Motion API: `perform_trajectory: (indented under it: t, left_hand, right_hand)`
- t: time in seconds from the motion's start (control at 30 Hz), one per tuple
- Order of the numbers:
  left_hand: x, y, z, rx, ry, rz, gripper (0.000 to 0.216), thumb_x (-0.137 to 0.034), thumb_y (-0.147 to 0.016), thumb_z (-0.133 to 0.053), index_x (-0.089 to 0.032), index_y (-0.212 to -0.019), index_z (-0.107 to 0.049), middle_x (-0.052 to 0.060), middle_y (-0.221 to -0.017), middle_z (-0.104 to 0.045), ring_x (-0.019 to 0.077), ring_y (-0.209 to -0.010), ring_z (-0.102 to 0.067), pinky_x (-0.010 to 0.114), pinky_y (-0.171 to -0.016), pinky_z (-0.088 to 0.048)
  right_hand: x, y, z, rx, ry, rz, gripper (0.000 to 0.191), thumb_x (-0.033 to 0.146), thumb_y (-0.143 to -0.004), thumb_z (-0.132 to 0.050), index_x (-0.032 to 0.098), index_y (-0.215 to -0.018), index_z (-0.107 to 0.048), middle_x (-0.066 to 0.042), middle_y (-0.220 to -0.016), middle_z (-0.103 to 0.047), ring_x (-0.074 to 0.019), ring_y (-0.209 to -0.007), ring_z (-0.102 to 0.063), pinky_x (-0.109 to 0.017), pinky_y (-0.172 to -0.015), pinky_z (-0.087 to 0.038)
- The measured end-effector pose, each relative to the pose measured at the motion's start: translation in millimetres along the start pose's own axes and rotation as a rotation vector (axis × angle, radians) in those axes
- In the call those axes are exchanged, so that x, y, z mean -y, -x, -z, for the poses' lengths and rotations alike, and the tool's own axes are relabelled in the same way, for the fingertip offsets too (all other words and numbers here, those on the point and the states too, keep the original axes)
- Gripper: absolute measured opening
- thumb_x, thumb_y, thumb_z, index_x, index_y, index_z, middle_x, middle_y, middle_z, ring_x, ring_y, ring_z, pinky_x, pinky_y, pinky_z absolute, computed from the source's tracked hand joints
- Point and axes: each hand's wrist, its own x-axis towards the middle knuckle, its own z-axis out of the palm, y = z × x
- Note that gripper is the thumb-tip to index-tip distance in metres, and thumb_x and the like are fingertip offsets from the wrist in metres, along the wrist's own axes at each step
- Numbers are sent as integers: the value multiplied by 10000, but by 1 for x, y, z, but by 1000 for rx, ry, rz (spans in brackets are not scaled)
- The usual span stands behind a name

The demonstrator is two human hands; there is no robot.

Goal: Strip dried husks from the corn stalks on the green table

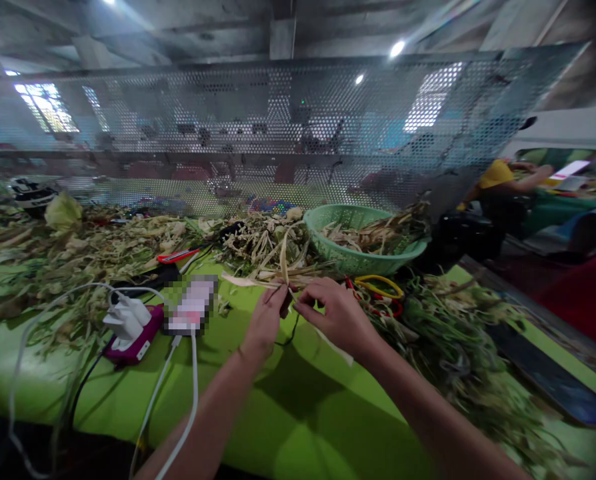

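My left hand (271, 317) and my right hand (331, 310) meet over the green table, fingers closed in pinches. Between them are pale, dried plant strips (285, 257) that look like husk. One strip stands upright from my left fingers, another sticks out to the left, and a third hangs below my right hand. The strips cross at my left fingertips, where the fingers partly hide them. Right behind my hands lies a pile of dried plant pieces (265, 243).
A green plastic basket (345, 257) holds dry leaves. Left are a phone (194, 303), a purple power strip (151, 333) with white plugs and cables, and a red-handled tool (178, 256). A yellow loop (381, 287) lies right. Behind rises a perforated metal screen (218, 133); a person sits far right.
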Motion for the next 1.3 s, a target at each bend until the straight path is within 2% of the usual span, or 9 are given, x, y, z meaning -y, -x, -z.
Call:
perform_trajectory:
  t: [0.13, 0.27, 0.4, 0.5, 0.6, 0.7, 0.83, 1.03, 1.3]
  left_hand:
    - [5, 0, -2, 8, 172, 21, 138, -303, -789, -566, -169, -799, -596, -1, -765, -540, 100, -648, -459, 220, -594, -365]
    - [7, -4, 3, -4, 234, 71, 186, -346, -750, -632, -162, -775, -616, -16, -682, -532, 82, -588, -456, 207, -558, -355]
    - [3, -9, 9, -10, 315, 59, 273, -382, -698, -706, -145, -825, -657, -33, -632, -505, 57, -517, -386, 198, -500, -315]
    - [-1, -10, 11, 23, 350, 47, 280, -366, -699, -711, -125, -836, -668, -45, -593, -454, 47, -490, -322, 193, -461, -262]
    - [-5, -9, 12, 50, 336, 84, 277, -363, -691, -710, -116, -801, -656, -42, -591, -465, 40, -484, -313, 190, -450, -232]
    - [-8, -7, 13, 86, 305, 117, 297, -383, -686, -699, -115, -801, -648, -33, -604, -486, 36, -482, -325, 190, -453, -223]
    - [-8, -6, 13, 114, 204, 131, 286, -392, -713, -652, -117, -791, -641, -42, -575, -422, 46, -485, -291, 203, -452, -183]
    - [-8, -5, 11, 128, -27, 156, 310, -444, -758, -599, -137, -747, -634, -36, -567, -374, 75, -503, -251, 252, -472, -118]
    - [-12, 2, 7, 262, -13, 164, 250, -394, -761, -594, -146, -741, -623, -33, -582, -392, 84, -518, -296, 242, -491, -176]
  right_hand:
    - [10, 6, -15, -35, 275, 156, 169, 161, -853, -527, 182, -703, -602, -68, -753, -611, -196, -739, -514, -316, -680, -361]
    - [9, 7, -15, -17, 279, 154, 177, 235, -890, -529, 192, -738, -610, -64, -773, -606, -199, -764, -527, -323, -703, -371]
    - [-1, 3, -11, -80, -3, 2, 258, 310, -934, -462, 198, -735, -581, -64, -838, -589, -184, -800, -543, -297, -701, -403]
    - [-9, 0, -14, -105, -259, -139, 187, 343, -898, -519, 198, -785, -553, -51, -819, -594, -176, -767, -550, -287, -666, -424]
    - [-16, -2, -16, -25, -576, -271, 234, 384, -808, -636, 198, -931, -565, -31, -819, -639, -163, -720, -573, -268, -615, -441]
    - [-21, -3, -14, 11, -750, -350, 282, 409, -753, -678, 179, -896, -600, -34, -816, -661, -151, -693, -583, -263, -606, -455]
    - [-27, -5, -6, -19, -680, -362, 243, 401, -737, -679, 165, -773, -632, -15, -723, -644, -135, -632, -557, -264, -608, -453]
    - [-31, -2, -1, -99, -465, -255, 205, 379, -818, -604, 183, -822, -662, -27, -791, -674, -167, -744, -591, -283, -708, -458]
    - [-45, -3, -13, -108, -434, -313, 166, 343, -800, -584, 188, -775, -638, -15, -754, -667, -169, -712, -593, -274, -685, -453]
